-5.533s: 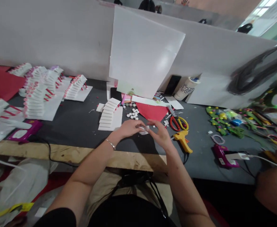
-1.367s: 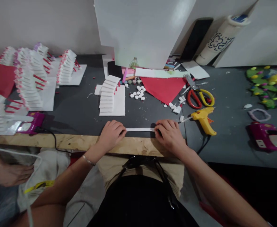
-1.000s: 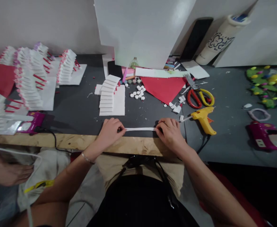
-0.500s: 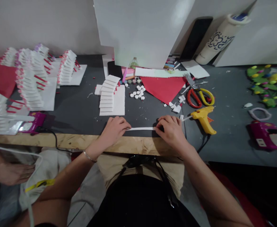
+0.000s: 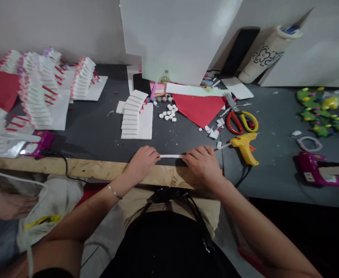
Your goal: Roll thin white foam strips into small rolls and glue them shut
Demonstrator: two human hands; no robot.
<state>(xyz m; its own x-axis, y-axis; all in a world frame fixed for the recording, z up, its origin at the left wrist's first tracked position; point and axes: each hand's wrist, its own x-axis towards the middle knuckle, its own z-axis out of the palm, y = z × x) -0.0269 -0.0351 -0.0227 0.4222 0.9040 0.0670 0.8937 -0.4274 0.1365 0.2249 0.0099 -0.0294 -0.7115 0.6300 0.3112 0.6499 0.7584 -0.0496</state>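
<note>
A narrow white strip (image 5: 171,156) stretches between my two hands, close above the table's front edge. My left hand (image 5: 144,160) is closed on its left end, the fingertips pinching it. The other end is in the closed fingers of my right hand (image 5: 201,160), which hide that part. Just beyond my left hand stands a small white staircase model (image 5: 130,119) on a white base (image 5: 145,121). Right of my right hand, a yellow glue gun (image 5: 245,148) lies with its nozzle pointing left towards my fingers.
Scissors (image 5: 241,121), red sheet (image 5: 200,108), white pellets (image 5: 168,113) and paper scraps (image 5: 213,132) lie behind my hands. More staircase models (image 5: 38,96) and a purple power strip (image 5: 39,143) are at left. A bottle (image 5: 266,56) leans at the back. Another person's hand (image 5: 13,202) rests at lower left.
My right hand has shifted slightly left and turned more palm-down, so less of the strip shows between my hands. The whole view has moved a little.
</note>
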